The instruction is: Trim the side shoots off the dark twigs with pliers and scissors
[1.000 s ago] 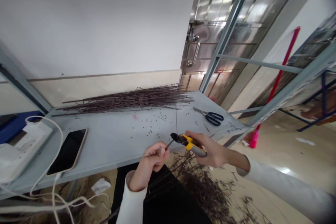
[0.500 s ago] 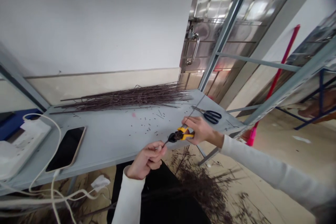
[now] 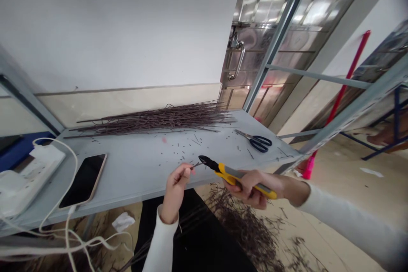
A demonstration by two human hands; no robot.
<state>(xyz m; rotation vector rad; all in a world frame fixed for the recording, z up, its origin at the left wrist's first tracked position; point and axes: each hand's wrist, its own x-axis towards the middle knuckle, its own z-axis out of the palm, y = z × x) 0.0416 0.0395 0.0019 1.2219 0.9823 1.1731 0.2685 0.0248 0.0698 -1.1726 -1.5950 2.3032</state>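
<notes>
My left hand (image 3: pixel 177 185) pinches a thin dark twig (image 3: pixel 198 164) near the shelf's front edge. Closed around the handles of yellow-and-grey cutting pliers (image 3: pixel 236 175), my right hand (image 3: pixel 250 187) points their black jaws leftward. The jaw tips meet the twig's free end just beyond my left fingertips; whether they are closed on it I cannot tell. Behind both hands, a long bundle of dark twigs (image 3: pixel 153 121) lies along the wall. Short cut bits are scattered before it.
Black-handled scissors (image 3: pixel 259 143) lie at the shelf's right. A phone (image 3: pixel 83 180) with a white cable and a power strip (image 3: pixel 36 174) occupy the left. Dark twig clippings (image 3: pixel 248 229) cover part of the floor. Metal posts (image 3: pixel 276 42) frame the grey shelf (image 3: pixel 137 170).
The pliers have turned from pointing toward me to lying lengthwise, jaws leftward. My right hand has shifted right and down; my left hand has turned more upright, still pinching a twig.
</notes>
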